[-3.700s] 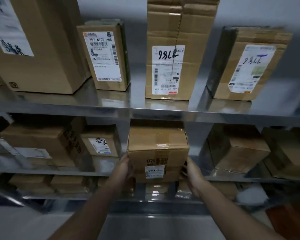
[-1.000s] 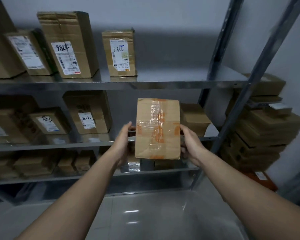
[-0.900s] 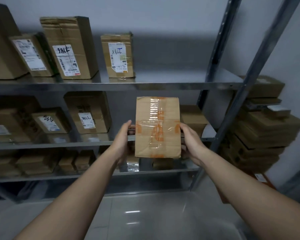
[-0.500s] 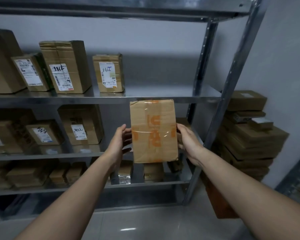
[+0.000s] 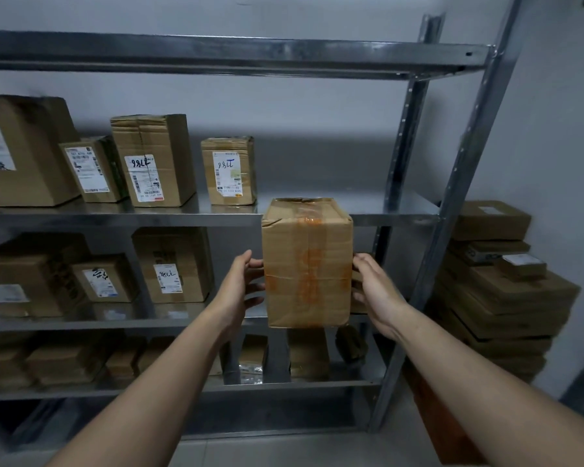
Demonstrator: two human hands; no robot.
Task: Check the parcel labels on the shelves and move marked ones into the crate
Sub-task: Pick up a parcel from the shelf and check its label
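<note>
Left hand (image 5: 240,291) and right hand (image 5: 373,291) clasped the sides of the taped parcel (image 5: 307,264), held upright in the air before the front edge of the second shelf of the rack (image 5: 368,202). Right of the rack's post rose stacked flat boxes (image 5: 499,298); smaller marked parcels (image 5: 229,170) stood on that shelf's left part.

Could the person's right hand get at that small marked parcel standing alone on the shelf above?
Probably not yet: the right hand and left hand both hold the taped box. Once freed, the shelf beside the small parcel looks open.
</note>
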